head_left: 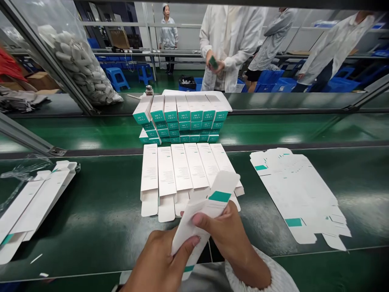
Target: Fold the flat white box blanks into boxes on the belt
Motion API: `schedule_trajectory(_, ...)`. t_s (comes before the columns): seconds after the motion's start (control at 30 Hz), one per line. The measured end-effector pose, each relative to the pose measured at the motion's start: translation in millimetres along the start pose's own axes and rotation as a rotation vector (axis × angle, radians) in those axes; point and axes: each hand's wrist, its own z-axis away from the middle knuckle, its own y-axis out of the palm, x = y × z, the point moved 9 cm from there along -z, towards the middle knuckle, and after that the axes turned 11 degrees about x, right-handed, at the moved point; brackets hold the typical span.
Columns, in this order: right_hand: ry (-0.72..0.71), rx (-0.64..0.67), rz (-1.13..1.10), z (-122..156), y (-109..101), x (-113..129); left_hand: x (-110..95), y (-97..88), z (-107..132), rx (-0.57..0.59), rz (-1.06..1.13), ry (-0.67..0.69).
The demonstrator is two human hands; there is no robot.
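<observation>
Presently, one white carton [199, 206] with green marks is held slantwise above the near edge of the worktop [106, 211]. The left hand [164, 255] is closed around its lower part, the thumb pressing on the face. The right hand [234, 239] grips it higher, also with the thumb on top and the fingers behind. Just beyond lies a row of six cartons [182, 170], their near flaps open. Behind them stand stacked cartons [184, 115] with green ends. Flat carton blanks [304, 194] lie to the right, folded cartons [39, 198] to the left.
</observation>
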Motion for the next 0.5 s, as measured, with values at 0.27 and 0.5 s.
schedule_trajectory(0.27, -0.356, -0.112, 0.07, 18, 4, 23, 3, 6.1, 9, -0.166, 0.451, 0.17)
schedule_trajectory(0.5, -0.463, 0.003, 0.334, 24, 14, 33, 9, -0.1, 12, -0.392, 0.552, 0.253)
